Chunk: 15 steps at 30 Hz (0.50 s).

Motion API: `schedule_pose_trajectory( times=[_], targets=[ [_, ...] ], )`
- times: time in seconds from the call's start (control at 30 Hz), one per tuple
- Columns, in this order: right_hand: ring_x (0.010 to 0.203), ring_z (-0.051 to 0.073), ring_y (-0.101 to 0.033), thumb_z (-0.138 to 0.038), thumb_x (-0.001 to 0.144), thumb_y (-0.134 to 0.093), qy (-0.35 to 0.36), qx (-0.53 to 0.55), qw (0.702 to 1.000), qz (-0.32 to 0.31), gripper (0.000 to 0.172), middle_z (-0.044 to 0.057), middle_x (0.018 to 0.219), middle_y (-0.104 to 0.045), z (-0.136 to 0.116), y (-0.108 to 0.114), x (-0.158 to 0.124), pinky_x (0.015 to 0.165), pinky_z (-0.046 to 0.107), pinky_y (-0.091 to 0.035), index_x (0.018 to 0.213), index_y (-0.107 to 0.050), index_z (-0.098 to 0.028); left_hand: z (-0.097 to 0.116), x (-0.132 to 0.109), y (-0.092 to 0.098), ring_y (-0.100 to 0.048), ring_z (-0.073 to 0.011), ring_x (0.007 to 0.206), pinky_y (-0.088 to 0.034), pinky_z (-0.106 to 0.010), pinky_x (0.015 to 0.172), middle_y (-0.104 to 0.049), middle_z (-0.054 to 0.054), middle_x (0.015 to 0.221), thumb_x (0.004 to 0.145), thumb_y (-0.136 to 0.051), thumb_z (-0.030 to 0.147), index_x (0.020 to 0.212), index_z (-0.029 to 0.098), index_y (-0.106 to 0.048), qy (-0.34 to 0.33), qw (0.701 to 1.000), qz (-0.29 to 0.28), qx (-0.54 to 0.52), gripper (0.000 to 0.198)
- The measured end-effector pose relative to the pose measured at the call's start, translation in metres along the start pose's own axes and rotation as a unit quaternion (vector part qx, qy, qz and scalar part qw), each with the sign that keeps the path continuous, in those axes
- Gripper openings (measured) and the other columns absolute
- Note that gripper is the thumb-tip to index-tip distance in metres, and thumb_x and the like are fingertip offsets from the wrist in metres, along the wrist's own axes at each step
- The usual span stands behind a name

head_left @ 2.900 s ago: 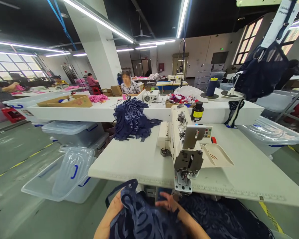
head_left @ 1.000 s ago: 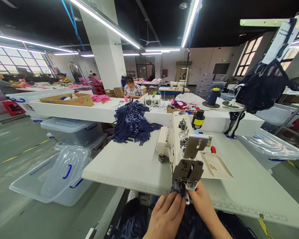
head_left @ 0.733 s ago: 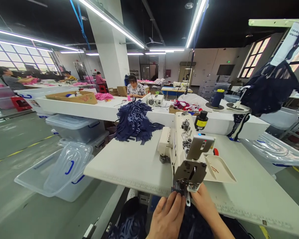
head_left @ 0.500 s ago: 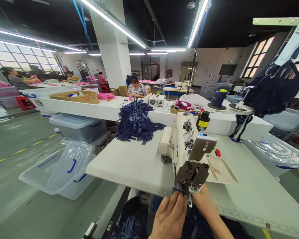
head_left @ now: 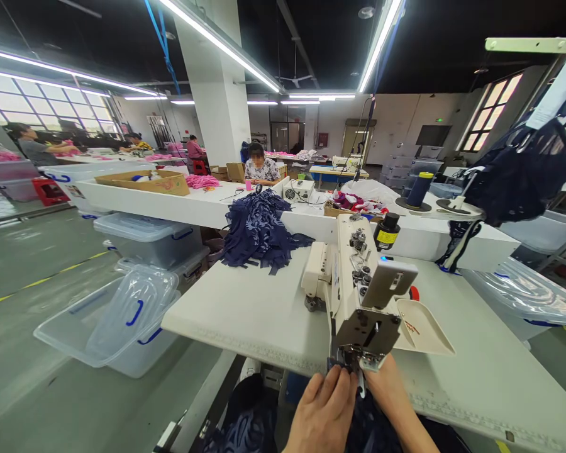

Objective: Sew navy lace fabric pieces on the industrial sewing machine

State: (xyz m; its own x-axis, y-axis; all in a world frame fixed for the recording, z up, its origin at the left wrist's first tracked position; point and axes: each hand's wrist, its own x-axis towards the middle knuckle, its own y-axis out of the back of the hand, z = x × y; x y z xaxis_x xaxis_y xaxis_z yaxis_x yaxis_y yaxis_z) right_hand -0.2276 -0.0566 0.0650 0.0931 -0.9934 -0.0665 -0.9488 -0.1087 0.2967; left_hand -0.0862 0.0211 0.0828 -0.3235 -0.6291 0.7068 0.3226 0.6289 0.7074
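Observation:
A cream sewing machine stands at the front edge of the white table. My left hand is just before its needle area, the fingers pressed together on a dark navy piece of fabric. Right of the machine head, my right hand reaches in behind it, so its fingers are hidden. More navy patterned fabric hangs below and between my hands, partly over my lap. A heap of navy fabric pieces lies on the table to the left of the machine.
A beige tray with small reddish bits lies right of the machine. Behind are a dark thread cone and a hanging navy garment. Clear plastic bins stand on the floor at left. A co-worker sits beyond the table.
The view has shifted very slightly. Both hands stay at the machine in nearly the same place, and the fabric shows no clear movement.

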Motion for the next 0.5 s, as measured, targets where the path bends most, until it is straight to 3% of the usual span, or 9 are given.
schedule_pose_trajectory(
  times=[0.27,0.33,0.4,0.5],
  targets=[
    [0.118,0.023,-0.047,-0.057,0.084,-0.038,-0.021,-0.033,0.999,-0.020,0.064,0.016,0.125,-0.050,0.021,0.003,-0.015,0.100,0.031,-0.040,0.126,-0.045,-0.008,-0.001,-0.005,-0.002,-0.052,-0.0075,0.108,-0.009,-0.025,0.117,-0.062,0.004,0.109,0.102,-0.023,0.021,0.108,0.017,-0.068,0.001,1.000,-0.003,0.012,0.045],
    [0.117,0.021,-0.047,-0.067,0.088,-0.030,-0.057,-0.050,0.994,-0.078,0.070,0.017,0.127,-0.048,0.025,0.008,-0.028,0.099,0.028,-0.039,0.126,-0.039,-0.009,-0.003,-0.003,-0.001,-0.052,-0.0079,0.110,-0.009,-0.025,0.117,-0.062,0.004,0.111,0.101,-0.024,0.020,0.109,0.016,-0.067,-0.003,1.000,-0.005,0.003,0.044],
    [0.113,0.020,-0.049,-0.071,0.090,-0.022,-0.082,-0.079,0.978,-0.175,0.074,0.019,0.126,-0.048,0.026,0.013,-0.044,0.099,0.027,-0.038,0.124,-0.037,-0.007,-0.006,0.001,0.003,-0.051,-0.0083,0.111,-0.013,-0.023,0.116,-0.061,0.004,0.114,0.101,-0.026,0.022,0.111,0.017,-0.067,-0.002,1.000,-0.011,-0.016,0.042],
    [0.118,0.025,-0.048,-0.068,0.092,-0.021,-0.066,-0.079,0.944,-0.314,0.079,0.021,0.130,-0.048,0.022,0.021,-0.067,0.105,0.029,-0.033,0.124,-0.044,-0.001,-0.013,-0.005,0.012,-0.047,-0.0097,0.118,-0.024,-0.022,0.110,-0.057,0.004,0.122,0.100,-0.035,0.029,0.117,0.017,-0.061,-0.002,0.993,-0.070,-0.095,0.033]
  ],
)
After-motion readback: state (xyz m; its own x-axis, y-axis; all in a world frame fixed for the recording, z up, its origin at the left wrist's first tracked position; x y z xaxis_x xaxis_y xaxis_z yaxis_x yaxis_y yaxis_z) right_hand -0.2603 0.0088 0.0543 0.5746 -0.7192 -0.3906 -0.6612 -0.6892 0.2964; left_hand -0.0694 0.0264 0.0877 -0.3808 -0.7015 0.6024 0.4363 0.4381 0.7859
